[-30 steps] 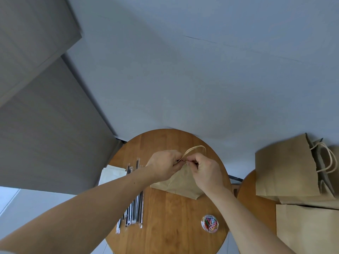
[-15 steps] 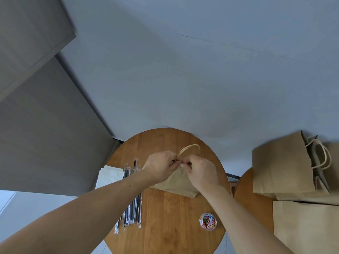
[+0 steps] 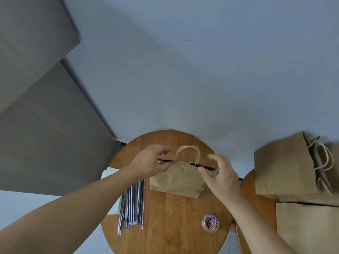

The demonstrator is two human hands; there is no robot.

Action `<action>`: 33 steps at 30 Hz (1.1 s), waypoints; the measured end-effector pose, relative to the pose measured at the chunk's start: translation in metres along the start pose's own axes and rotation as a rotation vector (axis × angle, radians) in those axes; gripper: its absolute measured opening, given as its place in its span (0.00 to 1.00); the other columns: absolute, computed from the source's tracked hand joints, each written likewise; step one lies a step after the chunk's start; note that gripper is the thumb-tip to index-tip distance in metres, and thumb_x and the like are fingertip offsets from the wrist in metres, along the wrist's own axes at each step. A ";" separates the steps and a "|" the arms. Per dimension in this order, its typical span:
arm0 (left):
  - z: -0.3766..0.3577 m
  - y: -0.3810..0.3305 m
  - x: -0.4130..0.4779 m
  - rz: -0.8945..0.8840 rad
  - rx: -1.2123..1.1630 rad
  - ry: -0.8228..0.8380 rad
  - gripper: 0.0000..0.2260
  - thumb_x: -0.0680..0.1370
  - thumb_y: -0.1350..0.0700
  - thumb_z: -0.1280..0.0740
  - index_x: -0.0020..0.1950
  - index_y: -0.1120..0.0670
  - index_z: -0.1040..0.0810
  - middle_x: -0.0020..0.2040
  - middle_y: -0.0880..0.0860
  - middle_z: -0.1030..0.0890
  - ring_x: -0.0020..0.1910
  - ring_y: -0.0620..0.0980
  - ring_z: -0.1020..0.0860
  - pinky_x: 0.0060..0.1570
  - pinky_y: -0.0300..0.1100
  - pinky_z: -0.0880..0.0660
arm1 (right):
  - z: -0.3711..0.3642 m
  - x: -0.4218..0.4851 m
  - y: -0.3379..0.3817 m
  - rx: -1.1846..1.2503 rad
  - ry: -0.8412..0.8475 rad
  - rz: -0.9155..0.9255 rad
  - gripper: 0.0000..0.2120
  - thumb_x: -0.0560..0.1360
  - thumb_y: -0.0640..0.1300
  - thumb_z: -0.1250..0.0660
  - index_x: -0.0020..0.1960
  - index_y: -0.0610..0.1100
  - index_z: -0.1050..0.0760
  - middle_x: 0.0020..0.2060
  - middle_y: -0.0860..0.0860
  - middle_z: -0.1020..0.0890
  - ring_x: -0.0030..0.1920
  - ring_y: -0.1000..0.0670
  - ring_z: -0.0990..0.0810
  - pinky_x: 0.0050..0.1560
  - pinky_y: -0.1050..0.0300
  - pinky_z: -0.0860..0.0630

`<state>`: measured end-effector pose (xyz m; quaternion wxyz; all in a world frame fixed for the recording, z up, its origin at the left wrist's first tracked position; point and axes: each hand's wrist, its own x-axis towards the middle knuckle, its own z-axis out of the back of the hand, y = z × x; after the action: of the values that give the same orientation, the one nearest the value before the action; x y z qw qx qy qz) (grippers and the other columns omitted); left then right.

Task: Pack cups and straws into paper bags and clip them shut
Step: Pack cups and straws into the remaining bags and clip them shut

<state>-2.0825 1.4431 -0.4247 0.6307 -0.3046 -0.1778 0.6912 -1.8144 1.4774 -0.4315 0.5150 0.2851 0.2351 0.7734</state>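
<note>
Progress, head view, the only one: bag sits mid-table, top pressed flat, handles up. A small yellow clip looks seated on the top edge, so I'd call this bag closed. A black straw pokes out both sides of the shut mouth. Cup inside: can't tell, paper's opaque.

Your left hand is at the bag's top-left corner, thumb and fingers curled close round the straw's left end. Whether it actually pinches it, can't tell. Your right hand hovers at the top-right corner, fingers apart and loosely curled, holding nothing I can see. Its thumb tip is just beside the straw's right end.

Remaining, judged from the stock:
- wrapped straws in a bundle left of the bag, plenty
- tub of coloured clips near the front edge, well filled
- side table on your right: one open bag, flat bags beside it, all look unclipped

No loose cups in view. So one bag is roughly done and several are left. Check that the clip bites both paper walls before you set the bag aside.
</note>
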 end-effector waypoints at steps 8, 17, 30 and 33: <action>-0.006 0.041 -0.020 0.168 -0.130 0.075 0.22 0.74 0.53 0.27 0.67 0.45 0.25 0.62 0.44 0.24 0.59 0.42 0.27 0.53 0.36 0.30 | -0.002 -0.016 -0.035 0.127 0.300 -0.304 0.30 0.71 0.56 0.26 0.70 0.56 0.32 0.62 0.61 0.25 0.56 0.61 0.26 0.60 0.55 0.26; -0.006 0.038 -0.015 0.192 -0.124 0.122 0.07 0.80 0.52 0.34 0.52 0.51 0.16 0.46 0.54 0.16 0.46 0.55 0.19 0.50 0.55 0.22 | -0.019 -0.014 -0.048 0.204 0.283 -0.454 0.07 0.79 0.51 0.34 0.57 0.54 0.24 0.35 0.57 0.16 0.36 0.62 0.19 0.39 0.61 0.26; 0.045 -0.005 -0.031 0.243 -0.530 -0.190 0.07 0.80 0.58 0.32 0.57 0.52 0.18 0.47 0.44 0.16 0.43 0.35 0.20 0.43 0.24 0.28 | 0.001 0.031 0.017 0.421 0.027 -0.393 0.04 0.81 0.50 0.38 0.49 0.52 0.27 0.33 0.53 0.16 0.30 0.55 0.19 0.28 0.66 0.26; 0.072 -0.020 -0.043 0.211 -0.615 -0.289 0.06 0.80 0.58 0.32 0.55 0.52 0.17 0.46 0.44 0.15 0.39 0.33 0.20 0.39 0.25 0.28 | 0.013 0.049 0.049 0.448 -0.040 -0.355 0.05 0.81 0.50 0.37 0.48 0.50 0.26 0.30 0.51 0.17 0.26 0.56 0.22 0.26 0.66 0.28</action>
<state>-2.1125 1.4139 -0.3498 0.4032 -0.3957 -0.4325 0.7027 -1.8526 1.5061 -0.3804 0.5712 0.3614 0.4362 0.5940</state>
